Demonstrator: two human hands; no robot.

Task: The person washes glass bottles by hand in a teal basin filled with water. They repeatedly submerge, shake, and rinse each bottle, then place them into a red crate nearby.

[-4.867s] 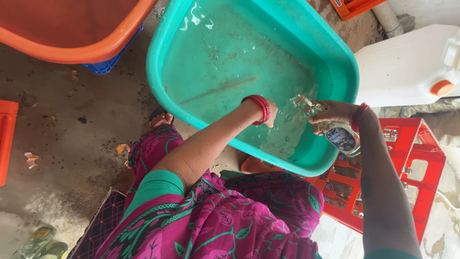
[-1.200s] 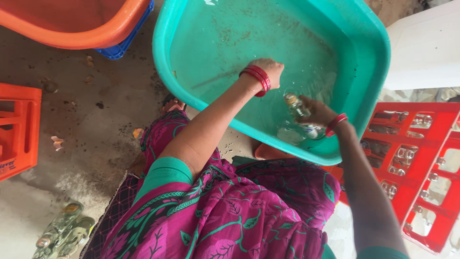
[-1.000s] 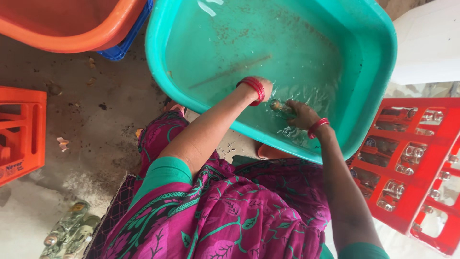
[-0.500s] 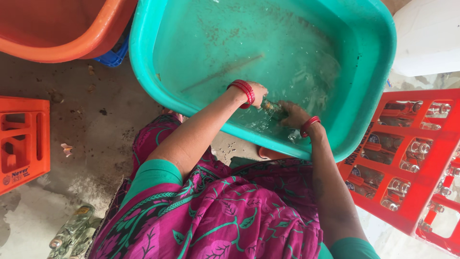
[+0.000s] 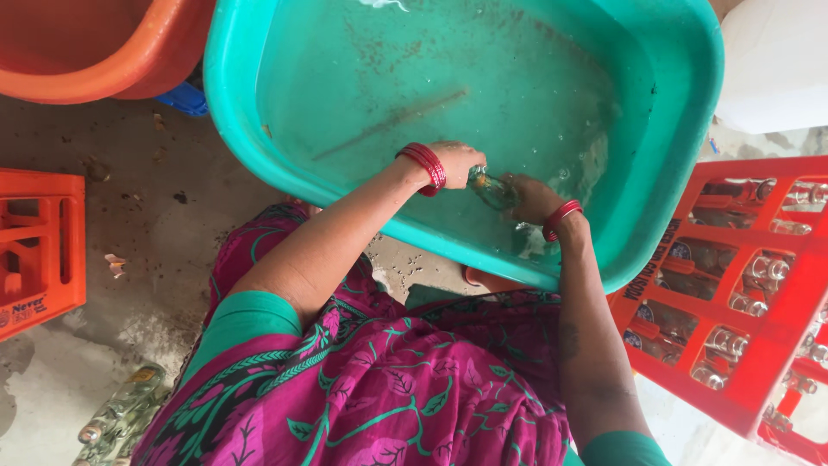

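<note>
A: What do the two hands have hold of?

B: A small glass bottle, lying on its side in the water of the teal plastic tub. The left hand closes around one end of it, and the right hand wraps around the other end, partly under the surface. Both wrists carry red bangles.

A: What is in the tub besides that?

B: Cloudy water with dark specks of grit on the bottom, and a long thin stick-like thing lying slantwise under the water, well apart from the hands. A few bubbles sit near the right hand.

A: And the other containers?

B: To the right stands a red bottle crate; several of its compartments hold glass bottles seen from the top. An orange tub touches the teal one at upper left; I cannot tell what it holds. An orange crate sits at the left edge, and more glass bottles lie on the concrete floor at bottom left. A white plastic container is at upper right.
</note>
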